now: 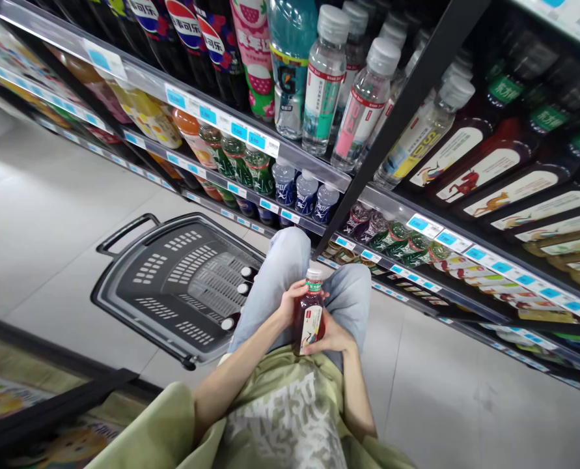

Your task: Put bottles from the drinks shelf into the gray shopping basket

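Observation:
A dark red-brown tea bottle (307, 319) with a white cap, a green neck band and a pale label is held upright in front of my lap. My left hand (292, 303) wraps round its upper part from the left. On the right side, my right hand (336, 335) grips its lower part, with the thumb across the label. Both hands are closed on the bottle, and some fingers are hidden behind it. Just left of my knees stands a grey shopping basket (172, 260) with a black handle; several bottles with white caps (243, 288) lie inside it.
Drink shelves (314, 166) run along the front and right, with price tags on their edges. Similar tea bottles (502, 166) fill the upper right shelf. Clear water bottles (323, 81) and cola bottles (182, 32) stand further left. A black shelf post (392, 111) rises between sections. Another display is at lower left.

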`<action>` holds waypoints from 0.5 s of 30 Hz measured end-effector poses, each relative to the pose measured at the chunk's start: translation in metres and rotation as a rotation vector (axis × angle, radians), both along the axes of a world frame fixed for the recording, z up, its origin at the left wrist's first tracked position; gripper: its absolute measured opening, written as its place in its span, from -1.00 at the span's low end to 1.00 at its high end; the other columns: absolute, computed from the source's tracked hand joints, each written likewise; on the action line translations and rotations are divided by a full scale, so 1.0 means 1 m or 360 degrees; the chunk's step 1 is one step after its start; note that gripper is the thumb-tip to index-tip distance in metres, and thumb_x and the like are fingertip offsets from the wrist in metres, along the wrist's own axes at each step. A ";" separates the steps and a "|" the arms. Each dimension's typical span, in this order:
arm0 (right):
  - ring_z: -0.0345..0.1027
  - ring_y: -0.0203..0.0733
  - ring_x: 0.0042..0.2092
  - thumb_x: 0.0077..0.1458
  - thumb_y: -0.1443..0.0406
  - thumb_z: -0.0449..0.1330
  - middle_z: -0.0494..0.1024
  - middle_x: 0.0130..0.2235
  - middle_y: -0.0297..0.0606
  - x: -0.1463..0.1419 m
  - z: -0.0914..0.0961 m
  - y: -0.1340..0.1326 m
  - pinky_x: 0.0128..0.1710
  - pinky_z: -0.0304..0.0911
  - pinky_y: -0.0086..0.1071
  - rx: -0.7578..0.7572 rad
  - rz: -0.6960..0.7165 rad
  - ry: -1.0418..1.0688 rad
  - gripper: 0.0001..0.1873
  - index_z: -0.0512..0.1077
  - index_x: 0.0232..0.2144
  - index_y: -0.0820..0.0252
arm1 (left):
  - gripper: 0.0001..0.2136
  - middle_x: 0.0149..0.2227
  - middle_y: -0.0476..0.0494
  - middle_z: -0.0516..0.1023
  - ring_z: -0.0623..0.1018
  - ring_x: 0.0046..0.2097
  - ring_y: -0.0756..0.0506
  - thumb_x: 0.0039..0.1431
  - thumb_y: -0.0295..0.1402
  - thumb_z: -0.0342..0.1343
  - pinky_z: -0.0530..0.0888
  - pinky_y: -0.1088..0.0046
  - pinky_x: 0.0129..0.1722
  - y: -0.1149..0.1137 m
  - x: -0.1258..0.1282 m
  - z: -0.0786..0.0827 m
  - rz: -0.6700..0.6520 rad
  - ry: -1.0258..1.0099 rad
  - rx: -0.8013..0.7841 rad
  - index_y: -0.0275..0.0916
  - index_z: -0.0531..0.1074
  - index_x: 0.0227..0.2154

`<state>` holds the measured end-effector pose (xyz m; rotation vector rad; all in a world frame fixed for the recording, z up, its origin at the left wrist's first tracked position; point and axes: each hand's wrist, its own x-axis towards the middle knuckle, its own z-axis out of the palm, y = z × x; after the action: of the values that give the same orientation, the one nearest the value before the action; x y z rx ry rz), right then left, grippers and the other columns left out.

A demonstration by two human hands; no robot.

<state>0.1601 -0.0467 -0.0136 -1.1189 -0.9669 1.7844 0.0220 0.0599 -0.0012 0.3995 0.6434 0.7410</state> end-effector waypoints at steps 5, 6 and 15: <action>0.38 0.10 0.22 -0.42 0.14 0.69 0.47 0.18 -0.12 -0.001 -0.002 0.002 0.27 0.33 -0.05 -0.0012 0.0006 -0.0091 0.13 0.31 0.20 0.11 | -0.63 -0.42 -0.18 0.67 0.69 -0.26 -0.28 -0.12 -0.18 0.39 0.59 0.07 -0.04 0.000 0.004 0.007 0.0002 -0.0019 0.0071 -0.29 0.62 -0.25; 0.38 0.10 0.22 -0.43 0.14 0.69 0.47 0.19 -0.12 -0.001 -0.002 0.003 0.27 0.33 -0.06 -0.0016 0.0012 -0.0108 0.14 0.31 0.20 0.11 | -0.63 -0.42 -0.17 0.67 0.69 -0.27 -0.27 -0.12 -0.19 0.39 0.59 0.07 -0.03 0.000 0.005 0.008 0.0004 -0.0014 0.0072 -0.28 0.62 -0.24; 0.45 -0.01 -0.07 -0.45 0.15 0.66 0.60 -0.10 -0.28 -0.002 -0.003 0.005 0.06 0.44 -0.10 -0.0053 0.0047 -0.0390 -0.09 0.42 0.00 0.15 | -0.55 -0.40 -0.17 0.66 0.65 -0.33 -0.20 -0.02 0.03 0.43 0.52 0.30 -0.26 -0.003 0.006 -0.002 -0.0116 0.0202 0.0210 -0.26 0.59 -0.27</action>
<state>0.1579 -0.0418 -0.0161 -1.3747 -1.1048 1.7191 0.0279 0.0573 -0.0032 0.5919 0.6971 0.6941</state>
